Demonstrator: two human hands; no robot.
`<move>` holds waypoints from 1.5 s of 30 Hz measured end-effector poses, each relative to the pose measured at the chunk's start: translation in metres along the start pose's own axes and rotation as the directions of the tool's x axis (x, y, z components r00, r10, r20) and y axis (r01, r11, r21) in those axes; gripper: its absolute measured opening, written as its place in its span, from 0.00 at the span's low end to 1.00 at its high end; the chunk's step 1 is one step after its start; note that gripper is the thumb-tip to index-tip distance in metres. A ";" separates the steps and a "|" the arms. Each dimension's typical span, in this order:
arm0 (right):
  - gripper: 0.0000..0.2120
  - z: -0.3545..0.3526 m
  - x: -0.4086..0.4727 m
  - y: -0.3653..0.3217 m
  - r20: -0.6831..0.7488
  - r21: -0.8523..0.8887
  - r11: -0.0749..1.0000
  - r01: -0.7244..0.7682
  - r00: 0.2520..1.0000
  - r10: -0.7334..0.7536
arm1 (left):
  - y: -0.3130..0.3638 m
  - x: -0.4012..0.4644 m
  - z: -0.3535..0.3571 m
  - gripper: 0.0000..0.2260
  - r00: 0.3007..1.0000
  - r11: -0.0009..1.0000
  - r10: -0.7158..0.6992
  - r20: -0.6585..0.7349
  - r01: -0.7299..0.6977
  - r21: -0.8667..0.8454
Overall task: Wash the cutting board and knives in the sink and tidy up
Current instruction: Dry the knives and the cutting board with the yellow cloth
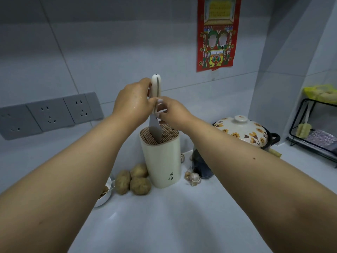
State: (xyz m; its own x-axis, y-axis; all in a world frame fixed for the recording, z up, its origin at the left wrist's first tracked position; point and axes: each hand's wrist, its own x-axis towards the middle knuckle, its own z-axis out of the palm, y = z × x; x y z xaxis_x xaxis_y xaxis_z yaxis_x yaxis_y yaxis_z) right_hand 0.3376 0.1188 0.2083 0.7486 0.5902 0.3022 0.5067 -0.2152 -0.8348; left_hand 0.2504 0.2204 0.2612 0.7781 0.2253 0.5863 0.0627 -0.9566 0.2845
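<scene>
Knife work is at the put-away stage as I read it: the blade points straight down with its tip already inside the slotted top of the cream knife holder, which stands on the white countertop against the tiled wall. Going from big to small around it, the floral-lidded pot sits to the right near the black wire rack; three potatoes lie touching the holder's left foot, a dark jar stands just beside its right side, and a garlic bulb rests in front of that jar. My left hand is wrapped round the pale handle, fingers curled on it, so it carries the knife. My right hand sits at the junction of handle and blade, fingertips pinching there to steer; I cannot tell exactly how many fingers touch steel. To do this step well, I would keep the blade vertical and let it slide down between the ribs without forcing, since a tilt could jam the edge. I would lift the right fingers clear of the blade before the handle nears the rim, and steady the holder if it rocks, because it is tall and narrow. Neither the sink nor the cutting board is in view.
</scene>
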 end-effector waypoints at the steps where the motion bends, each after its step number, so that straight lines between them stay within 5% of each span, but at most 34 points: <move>1: 0.20 0.000 -0.001 0.006 0.011 -0.047 0.999 -0.023 1.000 0.024 | -0.005 0.003 0.006 0.16 1.000 1.000 -0.019 0.010 0.019 -0.002; 5: 0.21 0.000 -0.009 0.035 0.057 -0.348 0.931 -0.111 0.989 0.139 | -0.023 0.010 0.030 0.16 0.993 0.995 -0.085 0.080 0.089 -0.051; 9: 0.22 0.007 -0.022 0.055 0.101 -0.424 0.893 -0.150 0.972 0.211 | -0.039 0.007 0.057 0.16 0.982 0.984 -0.140 0.127 0.152 -0.091; 18: 0.28 0.015 -0.032 0.065 0.114 -0.437 0.884 -0.167 0.964 0.239 | -0.061 -0.004 0.095 0.15 0.962 0.950 -0.223 0.160 0.251 -0.187; 23: 0.28 0.009 -0.040 0.063 0.094 -0.339 0.916 -0.215 0.961 0.260 | -0.060 -0.016 0.095 0.14 0.930 0.936 -0.352 0.110 0.351 0.024; 26: 0.26 0.003 -0.050 0.057 0.033 -0.277 0.937 -0.214 0.972 0.232 | -0.053 -0.032 0.093 0.16 0.909 0.917 -0.395 0.132 0.398 -0.002; 37: 0.19 -0.051 -0.126 0.038 -0.245 -0.031 0.970 -0.243 0.942 0.228 | 0.053 -0.090 0.098 0.15 0.908 0.844 -0.160 0.387 0.329 -0.423; 45: 0.11 -0.133 -0.236 0.060 -0.511 0.109 0.924 -0.366 0.777 0.368 | 0.173 -0.134 0.130 0.12 0.803 0.807 0.040 0.595 0.325 -0.493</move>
State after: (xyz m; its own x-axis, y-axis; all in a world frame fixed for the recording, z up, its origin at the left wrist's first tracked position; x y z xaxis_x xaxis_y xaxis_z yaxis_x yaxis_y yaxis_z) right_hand 0.2476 -0.1367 0.1481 0.9865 -0.0187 0.1628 0.1476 -0.3305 -0.9322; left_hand 0.2383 0.0009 0.1336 0.9990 0.0325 0.0308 -0.0047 -0.6082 0.7938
